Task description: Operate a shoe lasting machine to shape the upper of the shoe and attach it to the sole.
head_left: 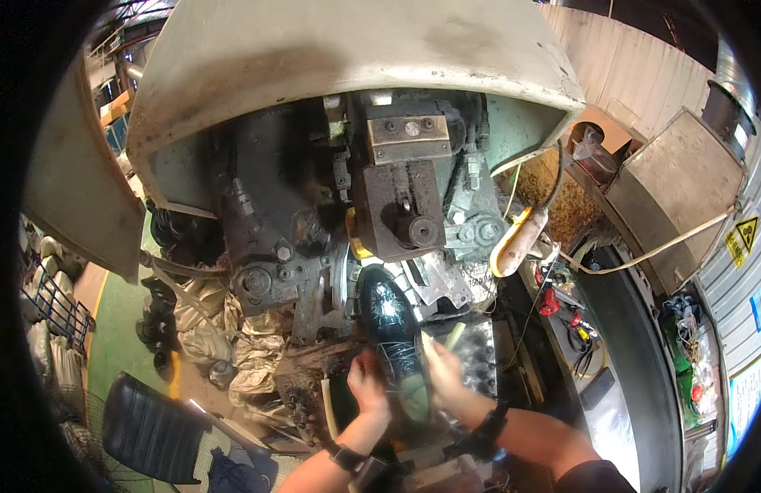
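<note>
A glossy black lace-up shoe [388, 311] is held between my two hands, its toe pointing away from me at the middle of a large machine [403, 209]. My left hand [366, 384] is closed against the left side of the shoe near its opening. On the opposite side my right hand [445, 375] grips the shoe, thumb up along its edge. Something pale green [413, 394] shows inside the shoe's opening. The toe lies close under the machine's dark block; whether it touches metal there I cannot tell. Parts of my fingers are hidden by the shoe.
A pale curved hood [356, 49] overhangs the machine. Right of the shoe hangs a yellow-and-white handheld control [518, 241] on a cable. Tools with red handles [550, 302] lie on a shelf beside a dark belt [635, 345]. A black chair back [150, 427] stands at lower left.
</note>
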Motion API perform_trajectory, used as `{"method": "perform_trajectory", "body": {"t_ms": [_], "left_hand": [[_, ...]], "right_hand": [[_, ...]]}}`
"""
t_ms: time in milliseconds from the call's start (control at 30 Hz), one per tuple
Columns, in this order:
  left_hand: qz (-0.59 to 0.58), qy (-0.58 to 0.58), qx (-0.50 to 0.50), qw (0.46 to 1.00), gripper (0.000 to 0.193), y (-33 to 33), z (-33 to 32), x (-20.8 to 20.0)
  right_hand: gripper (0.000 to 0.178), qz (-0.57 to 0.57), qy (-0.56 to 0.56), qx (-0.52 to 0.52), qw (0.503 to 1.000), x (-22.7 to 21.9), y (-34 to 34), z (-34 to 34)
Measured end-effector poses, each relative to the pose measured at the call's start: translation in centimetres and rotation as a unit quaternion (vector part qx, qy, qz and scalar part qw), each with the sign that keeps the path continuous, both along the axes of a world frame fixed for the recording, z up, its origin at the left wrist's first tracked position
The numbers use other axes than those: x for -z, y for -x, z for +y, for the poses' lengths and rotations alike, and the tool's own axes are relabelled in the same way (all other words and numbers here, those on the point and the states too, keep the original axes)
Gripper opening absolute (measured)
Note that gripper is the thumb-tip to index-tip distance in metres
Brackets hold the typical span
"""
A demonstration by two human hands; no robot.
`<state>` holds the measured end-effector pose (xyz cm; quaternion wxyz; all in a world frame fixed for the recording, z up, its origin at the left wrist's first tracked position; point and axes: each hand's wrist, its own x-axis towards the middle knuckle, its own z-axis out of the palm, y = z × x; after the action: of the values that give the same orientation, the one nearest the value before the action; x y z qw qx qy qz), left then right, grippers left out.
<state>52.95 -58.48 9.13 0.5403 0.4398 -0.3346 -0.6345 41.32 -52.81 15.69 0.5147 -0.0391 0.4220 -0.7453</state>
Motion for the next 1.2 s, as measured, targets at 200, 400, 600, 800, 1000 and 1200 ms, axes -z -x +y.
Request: {"method": "perform_trajectory", "body": {"t_ms": [200, 400, 600, 800, 1000, 1200], "left_hand": [[-0.197, 0.138, -0.052, 0.969, 0.016, -11.5, -0.7, 1.5], [-0.523, -0.108, -0.05, 0.844, 0.021, -27.9, 5.6, 20.0], [-0.342, -0.222, 0.177, 0.896, 0.04, -16.2, 8.2, 13.4], [-0.473, -0.163, 0.074, 0.863, 0.022, -25.9, 10.3, 18.6], [-0.388, 0.297, 0.018, 0.872, 0.026, -18.5, 6.9, -3.5], [-0.128, 0.733, 0.226, 0.629, 0.015, -11.6, 12.1, -23.0]], "right_hand": [[0.058, 0.165, -0.097, -0.218, 0.957, 0.3, 10.0, 5.8], [0.055, 0.336, -0.421, -0.114, 0.835, 20.4, 20.7, 21.9], [0.022, 0.603, -0.114, -0.094, 0.784, 32.5, 18.6, 27.8], [0.017, 0.266, -0.295, -0.102, 0.912, 26.6, 16.1, 22.4], [0.035, 0.298, -0.178, 0.013, 0.938, 3.9, 13.5, 16.3], [0.047, 0.561, -0.087, -0.1, 0.817, -2.1, 8.6, 10.2]]}}
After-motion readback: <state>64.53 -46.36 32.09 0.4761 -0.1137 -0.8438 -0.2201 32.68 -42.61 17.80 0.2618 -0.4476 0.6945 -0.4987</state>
